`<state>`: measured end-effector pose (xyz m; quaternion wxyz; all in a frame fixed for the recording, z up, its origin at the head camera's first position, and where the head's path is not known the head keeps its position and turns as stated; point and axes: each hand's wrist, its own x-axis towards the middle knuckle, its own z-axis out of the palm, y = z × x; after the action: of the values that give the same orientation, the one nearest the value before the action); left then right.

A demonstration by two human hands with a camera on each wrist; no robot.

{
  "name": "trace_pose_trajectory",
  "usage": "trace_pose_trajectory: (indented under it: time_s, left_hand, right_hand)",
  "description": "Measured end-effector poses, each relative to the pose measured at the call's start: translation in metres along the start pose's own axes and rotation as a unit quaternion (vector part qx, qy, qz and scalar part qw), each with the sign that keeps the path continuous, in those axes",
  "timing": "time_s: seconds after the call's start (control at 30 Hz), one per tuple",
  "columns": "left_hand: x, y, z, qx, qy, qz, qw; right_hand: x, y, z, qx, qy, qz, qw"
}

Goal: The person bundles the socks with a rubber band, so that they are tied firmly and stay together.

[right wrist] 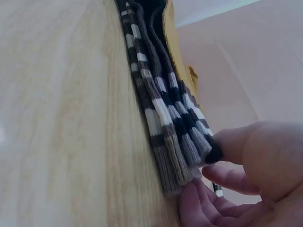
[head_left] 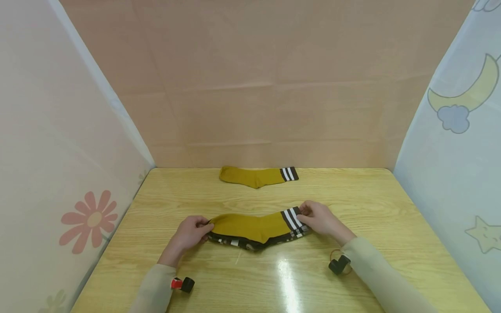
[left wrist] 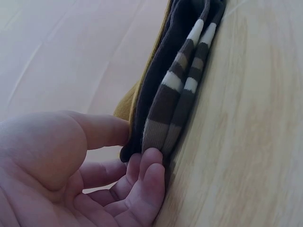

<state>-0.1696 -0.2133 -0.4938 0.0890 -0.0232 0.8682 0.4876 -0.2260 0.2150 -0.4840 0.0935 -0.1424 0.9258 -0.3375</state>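
Observation:
A flat stack of socks lies across the table in front of me. On top is a mustard sock (head_left: 242, 227) with a dark cuff and white stripes. Beneath it, dark sock layers (left wrist: 154, 85) and brown striped socks (left wrist: 158, 113) show along the edge. My left hand (head_left: 191, 234) pinches the stack's toe end, thumb on the mustard sock and fingers at the lower layers. At the cuff end, my right hand (head_left: 322, 221) grips the layered cuffs (right wrist: 175, 151) between thumb and fingers. How many layers each hand holds is partly hidden.
Another mustard sock (head_left: 250, 176) with a striped cuff lies flat near the back edge of the wooden table (head_left: 344, 187). A plain backdrop (head_left: 274, 108) rises behind it, with printed cloth walls at both sides. Small black devices sit by both wrists.

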Motion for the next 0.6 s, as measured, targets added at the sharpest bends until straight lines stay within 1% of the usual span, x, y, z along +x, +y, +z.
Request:
trace_pose_trajectory:
  time_s: [0.1, 0.23, 0.43, 0.6]
  left_hand:
    - [0.001, 0.0, 0.0, -0.007, -0.001, 0.003, 1.0]
    - [0.002, 0.0, -0.001, -0.017, 0.0, -0.002, 0.9999]
    - [0.005, 0.002, 0.0, -0.005, 0.012, -0.006, 0.9999]
    - [0.008, 0.003, -0.001, 0.009, 0.011, -0.008, 0.9999]
  right_hand:
    - [0.006, 0.001, 0.0, -0.002, 0.006, -0.001, 1.0]
    - [0.015, 0.001, -0.001, -0.007, 0.012, -0.003, 0.9999]
    - [0.025, 0.0, -0.004, -0.009, 0.017, 0.002, 0.9998]
    - [0.029, 0.0, -0.005, -0.013, 0.017, 0.0, 0.9998]
